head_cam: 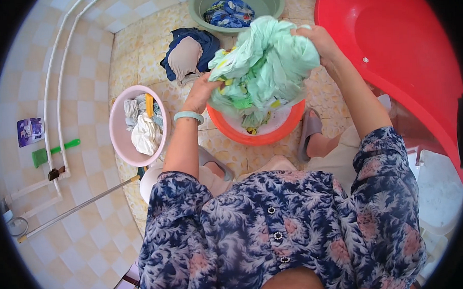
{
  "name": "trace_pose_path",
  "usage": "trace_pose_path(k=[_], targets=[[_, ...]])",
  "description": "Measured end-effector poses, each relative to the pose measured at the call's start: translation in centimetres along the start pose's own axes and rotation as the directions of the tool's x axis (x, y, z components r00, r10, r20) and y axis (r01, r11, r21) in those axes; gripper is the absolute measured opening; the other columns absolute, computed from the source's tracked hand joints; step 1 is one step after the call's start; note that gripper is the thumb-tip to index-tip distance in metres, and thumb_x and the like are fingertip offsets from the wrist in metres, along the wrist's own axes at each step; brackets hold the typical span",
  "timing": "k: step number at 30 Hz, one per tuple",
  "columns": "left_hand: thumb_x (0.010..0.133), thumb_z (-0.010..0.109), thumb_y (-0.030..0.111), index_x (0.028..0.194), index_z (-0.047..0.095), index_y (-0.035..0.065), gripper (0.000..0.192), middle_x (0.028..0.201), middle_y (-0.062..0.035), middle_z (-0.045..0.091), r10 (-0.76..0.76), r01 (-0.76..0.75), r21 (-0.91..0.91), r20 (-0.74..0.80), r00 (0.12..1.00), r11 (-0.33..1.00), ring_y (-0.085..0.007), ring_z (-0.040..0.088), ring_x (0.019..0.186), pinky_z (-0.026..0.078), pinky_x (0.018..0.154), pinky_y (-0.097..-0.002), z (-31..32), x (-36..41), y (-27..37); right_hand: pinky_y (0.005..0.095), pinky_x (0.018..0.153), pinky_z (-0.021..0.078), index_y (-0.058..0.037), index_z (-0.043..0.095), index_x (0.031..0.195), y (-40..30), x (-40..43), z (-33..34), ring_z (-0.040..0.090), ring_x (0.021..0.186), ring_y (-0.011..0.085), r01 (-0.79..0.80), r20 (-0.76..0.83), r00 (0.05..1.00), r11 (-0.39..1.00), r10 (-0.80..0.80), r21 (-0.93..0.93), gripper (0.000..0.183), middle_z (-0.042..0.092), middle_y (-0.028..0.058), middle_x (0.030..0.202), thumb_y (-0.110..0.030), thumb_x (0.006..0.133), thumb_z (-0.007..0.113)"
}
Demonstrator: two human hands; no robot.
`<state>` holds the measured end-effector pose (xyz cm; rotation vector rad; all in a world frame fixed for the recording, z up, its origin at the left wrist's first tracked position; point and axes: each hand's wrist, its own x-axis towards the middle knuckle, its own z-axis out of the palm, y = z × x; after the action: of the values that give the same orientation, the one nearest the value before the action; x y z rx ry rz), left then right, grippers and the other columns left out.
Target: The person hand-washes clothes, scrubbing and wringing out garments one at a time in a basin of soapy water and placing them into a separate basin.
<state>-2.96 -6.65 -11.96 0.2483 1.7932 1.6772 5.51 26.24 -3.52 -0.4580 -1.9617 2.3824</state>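
A bunched mint-green cloth (pixel 269 66) with yellow patches hangs between my hands. My left hand (pixel 203 92), a pale bangle on its wrist, is closed on the cloth's left edge. At the upper right, my right hand (pixel 319 42) grips the other side. Below the cloth stands a red-orange basin (pixel 260 139) of sudsy water, and the lowest folds hang into or just over it; which of the two is hard to tell. The cloth covers the basin's far part.
To the left is a pink basin (pixel 119 148) with white and grey clothes (pixel 145 136). Navy and beige clothes (pixel 184 56) lie on the tiled floor. Beyond stands a green basin (pixel 196 19) holding blue patterned cloth (pixel 230 12) in water. A red tub (pixel 403 35) curves along the right; wall pipes run left.
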Motion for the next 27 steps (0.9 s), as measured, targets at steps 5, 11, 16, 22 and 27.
trace_pose_path(k=[5, 11, 16, 22, 27], targets=[[0.084, 0.049, 0.014, 0.1, 0.059, 0.0022, 0.022, 0.092, -0.0071, 0.062, -0.064, -0.049, -0.346, -0.308, 0.949, 0.937, -0.0184, 0.059, 0.086, 0.047, 0.079, -0.0318, -2.2, 0.4, -2.3, 0.0263, 0.065, 0.0474, 0.0009, 0.065, 0.082, 6.8, 0.5, 0.5, 0.06, 0.07, 0.0125, -0.118, -0.007, 0.993, 0.971, 0.119, -0.207, 0.014, 0.064, 0.0051, 0.079, -0.012, 0.078, 0.064], [0.087, 0.045, 0.021, 0.098, 0.06, 0.0021, 0.027, 0.097, -0.009, 0.065, -0.069, -0.093, -0.685, -0.205, 0.976, 0.722, -0.0234, 0.061, 0.091, 0.048, 0.085, -0.0364, -2.2, 0.5, -1.6, 0.0284, 0.067, 0.045, -0.0018, 0.065, 0.084, 13.2, 1.5, -0.3, 0.056, 0.073, 0.0133, -0.087, 0.047, 0.993, 0.954, 0.104, -0.285, 0.013, 0.063, 0.003, 0.08, -0.014, 0.079, 0.061], [0.087, 0.047, 0.022, 0.099, 0.06, 0.0014, 0.027, 0.097, -0.0098, 0.065, -0.011, -0.11, -0.744, -0.155, 0.988, 0.659, -0.0234, 0.061, 0.091, 0.048, 0.085, -0.0375, -1.2, -1.3, 1.3, 0.0353, 0.072, 0.047, -0.0071, 0.06, 0.103, 13.6, -2.2, 3.4, 0.06, 0.081, 0.0238, 0.26, 0.431, 0.885, 0.583, 0.174, -0.77, 0.03, 0.063, 0.013, 0.088, -0.022, 0.077, 0.063], [0.087, 0.046, 0.021, 0.11, 0.057, -0.0018, 0.034, 0.106, -0.0151, 0.063, 0.103, -0.097, -0.783, -0.042, 0.994, 0.614, -0.0271, 0.06, 0.1, 0.047, 0.09, -0.0389, 1.5, -3.4, 2.8, 0.0401, 0.08, 0.0475, -0.0065, 0.05, 0.121, 14.0, -0.6, 2.2, 0.06, 0.095, 0.0274, 0.237, 0.372, 0.899, 0.461, 0.229, -0.855, 0.044, 0.061, 0.0175, 0.102, -0.017, 0.08, 0.061], [0.085, 0.052, 0.019, 0.102, 0.061, 0.0015, 0.025, 0.096, -0.0097, 0.066, 0.072, -0.069, -0.749, -0.028, 0.997, 0.659, -0.0219, 0.063, 0.089, 0.049, 0.082, -0.034, 5.9, -3.9, 5.2, 0.0387, 0.091, 0.0437, -0.0081, 0.049, 0.124, 21.5, 2.3, 2.5, 0.057, 0.104, 0.0339, 0.303, 0.396, 0.888, 0.945, -0.233, -0.126, 0.054, 0.057, 0.0203, 0.114, -0.016, 0.073, 0.066]])
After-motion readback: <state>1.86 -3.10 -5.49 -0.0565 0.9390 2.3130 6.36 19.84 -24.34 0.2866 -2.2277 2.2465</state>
